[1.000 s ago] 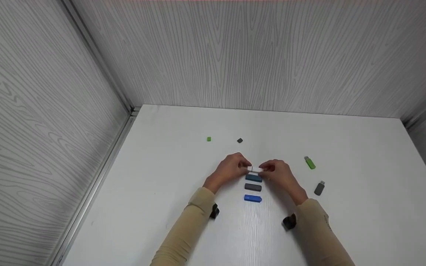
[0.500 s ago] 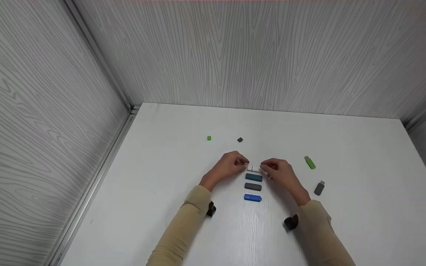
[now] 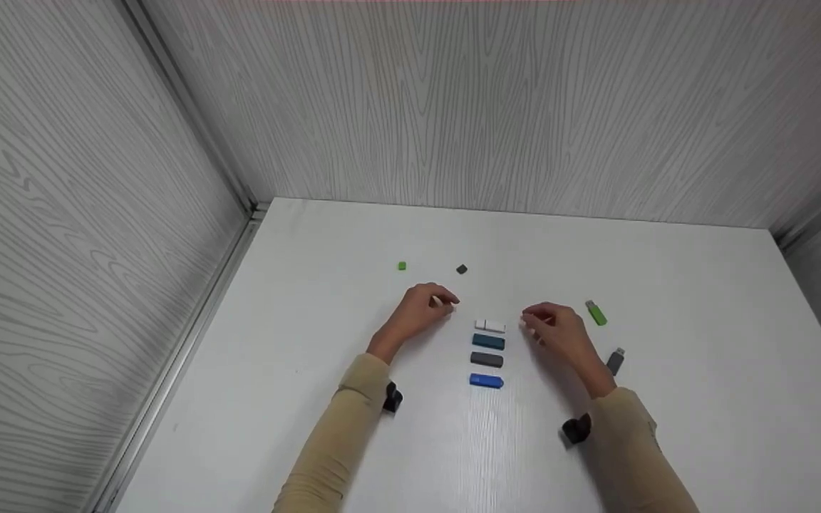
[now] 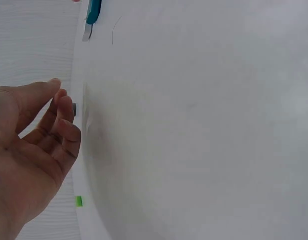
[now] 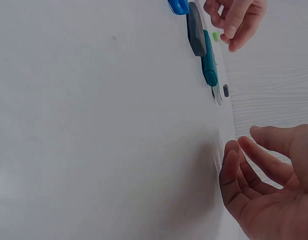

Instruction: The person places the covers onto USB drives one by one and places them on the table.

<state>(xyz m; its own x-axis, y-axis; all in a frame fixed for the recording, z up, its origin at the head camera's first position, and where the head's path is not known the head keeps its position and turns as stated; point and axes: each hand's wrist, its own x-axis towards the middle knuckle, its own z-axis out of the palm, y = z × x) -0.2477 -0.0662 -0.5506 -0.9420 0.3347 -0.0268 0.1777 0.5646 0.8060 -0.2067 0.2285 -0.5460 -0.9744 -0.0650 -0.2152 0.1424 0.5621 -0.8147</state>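
My left hand is over the table left of a white USB stick, fingers loosely bent with nothing between them. On the stick's right side my right hand hovers in the same relaxed way, thumb and fingers apart in the right wrist view. The white stick heads a column of capped sticks, with a teal USB stick, a dark grey one and a blue USB stick below it. An uncapped green USB stick lies beyond the right hand. The right wrist partly overlaps an uncapped grey USB stick.
A small green cap and a dark grey cap lie farther back on the white table. Wood-grain panels rise behind it and at both sides.
Both hands have let go of the white USB stick and moved apart, the left to the left and the right to the right. The stick stays atop the column.
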